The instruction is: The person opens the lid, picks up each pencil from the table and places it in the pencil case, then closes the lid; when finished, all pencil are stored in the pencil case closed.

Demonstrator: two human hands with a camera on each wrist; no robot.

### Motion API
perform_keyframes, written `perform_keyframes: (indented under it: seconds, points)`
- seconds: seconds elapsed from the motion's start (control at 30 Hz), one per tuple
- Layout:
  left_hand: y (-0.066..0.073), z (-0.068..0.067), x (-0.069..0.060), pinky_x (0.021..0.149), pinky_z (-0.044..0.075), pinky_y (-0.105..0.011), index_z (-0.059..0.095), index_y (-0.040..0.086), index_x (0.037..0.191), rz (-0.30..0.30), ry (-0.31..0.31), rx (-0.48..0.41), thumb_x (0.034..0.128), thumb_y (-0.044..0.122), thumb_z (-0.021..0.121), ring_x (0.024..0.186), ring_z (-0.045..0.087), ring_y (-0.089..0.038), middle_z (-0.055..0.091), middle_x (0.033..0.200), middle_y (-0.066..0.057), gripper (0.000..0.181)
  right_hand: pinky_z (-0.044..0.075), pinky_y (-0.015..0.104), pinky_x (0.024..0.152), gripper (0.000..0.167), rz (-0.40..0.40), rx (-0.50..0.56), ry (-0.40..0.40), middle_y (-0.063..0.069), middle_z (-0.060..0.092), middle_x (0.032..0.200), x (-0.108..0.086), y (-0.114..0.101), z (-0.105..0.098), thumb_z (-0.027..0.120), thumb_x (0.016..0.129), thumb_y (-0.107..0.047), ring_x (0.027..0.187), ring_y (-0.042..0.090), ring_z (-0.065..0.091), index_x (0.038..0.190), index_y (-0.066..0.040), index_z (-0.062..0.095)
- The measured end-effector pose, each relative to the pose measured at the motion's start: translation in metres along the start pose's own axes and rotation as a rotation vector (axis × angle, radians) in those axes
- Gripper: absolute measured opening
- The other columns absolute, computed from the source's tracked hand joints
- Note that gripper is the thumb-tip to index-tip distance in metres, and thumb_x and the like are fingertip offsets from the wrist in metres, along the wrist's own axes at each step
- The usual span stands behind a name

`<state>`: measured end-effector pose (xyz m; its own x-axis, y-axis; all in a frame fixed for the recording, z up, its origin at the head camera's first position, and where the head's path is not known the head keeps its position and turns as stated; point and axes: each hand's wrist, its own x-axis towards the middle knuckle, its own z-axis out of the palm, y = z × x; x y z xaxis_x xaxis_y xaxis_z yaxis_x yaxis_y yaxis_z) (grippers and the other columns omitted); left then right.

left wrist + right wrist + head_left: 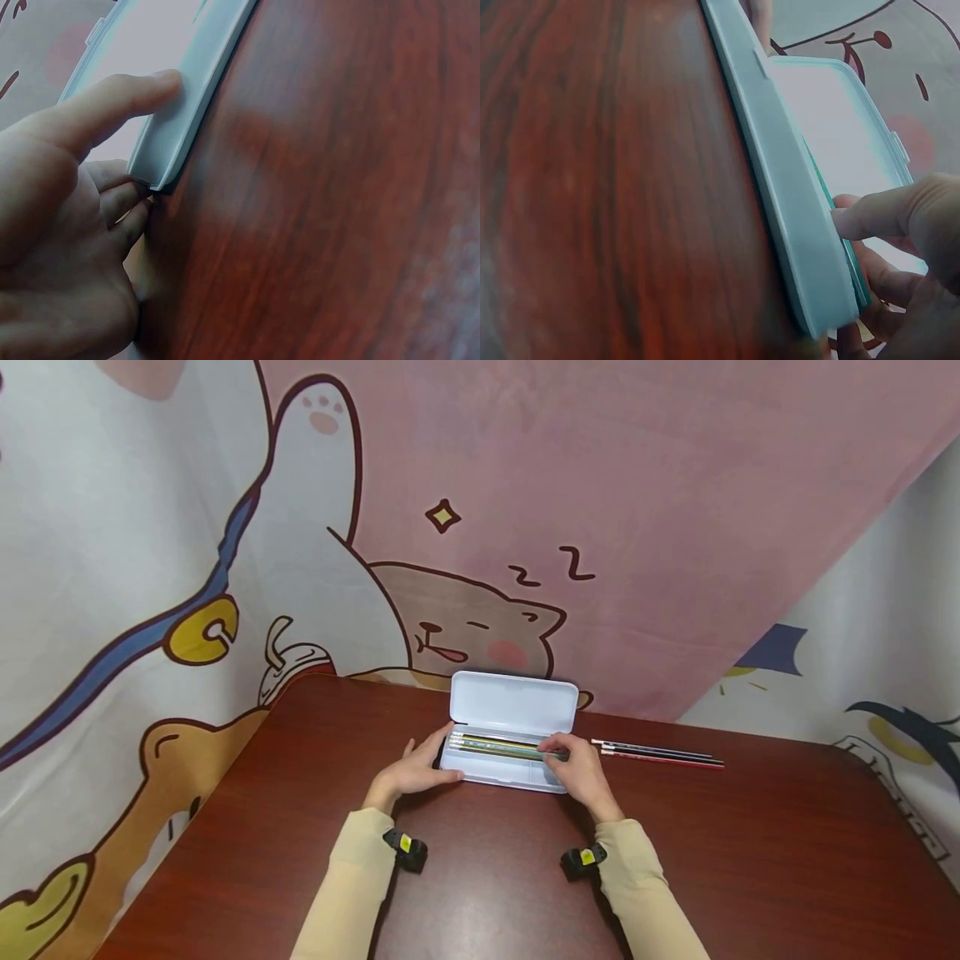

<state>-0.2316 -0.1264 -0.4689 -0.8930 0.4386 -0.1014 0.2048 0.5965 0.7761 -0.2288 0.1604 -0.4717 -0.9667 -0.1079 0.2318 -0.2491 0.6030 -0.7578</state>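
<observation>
A white pencil case (491, 767) lies on the table with its lid (513, 702) raised at the back. Several pencils (487, 743) lie side by side in it, erasers at the left end. My left hand (412, 770) holds the case's left end, thumb over the front compartment and fingers around the end, as the left wrist view shows. At the right end, my right hand (581, 768) pinches a green pencil (861, 286) between thumb and fingers, low in the case. Its far end is lost behind the case wall in the right wrist view.
Three more pencils (660, 754), with dark and red barrels, lie on the brown table (750, 843) to the right of the case. A printed cartoon curtain (637, 527) hangs right behind the table's back edge. Both wrists carry small black cameras (582, 862).
</observation>
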Motion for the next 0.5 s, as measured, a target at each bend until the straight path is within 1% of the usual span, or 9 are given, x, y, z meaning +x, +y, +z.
perform_keyframes:
  seconds: [0.13,0.3,0.5]
  points:
    - [0.0011,0.0002,0.0008,0.110,-0.005,-0.058,0.014,0.006,0.155,0.002,-0.003,0.007,0.0864,0.029,0.069,0.143,0.018,-0.032,0.023,0.156,-0.018,0.090,0.045,0.042,0.080,0.013,0.013,-0.003,0.017,0.009,0.069,0.087,0.0012,-0.0021,0.0034,0.069,0.080,0.005,0.087,0.027,0.060,0.089,-0.003,0.073]
    - [0.0021,-0.0003,0.0004,0.110,-0.006,-0.058,0.014,0.004,0.154,0.001,-0.012,0.008,0.0866,0.029,0.068,0.143,0.018,-0.032,0.022,0.156,-0.018,0.090,0.045,0.042,0.080,0.014,0.032,0.022,0.031,0.009,0.069,0.089,0.0003,-0.0029,0.0041,0.070,0.081,0.005,0.088,0.027,0.060,0.092,-0.002,0.073]
    - [0.0008,-0.0007,-0.0001,0.110,-0.006,-0.058,0.014,0.004,0.154,-0.001,-0.009,0.007,0.0867,0.029,0.068,0.143,0.018,-0.033,0.021,0.156,-0.019,0.090,0.044,0.041,0.076,0.016,0.020,0.031,0.063,0.010,0.069,0.090,-0.0029,0.0004,-0.0003,0.071,0.081,0.004,0.085,0.027,0.058,0.095,-0.002,0.073]
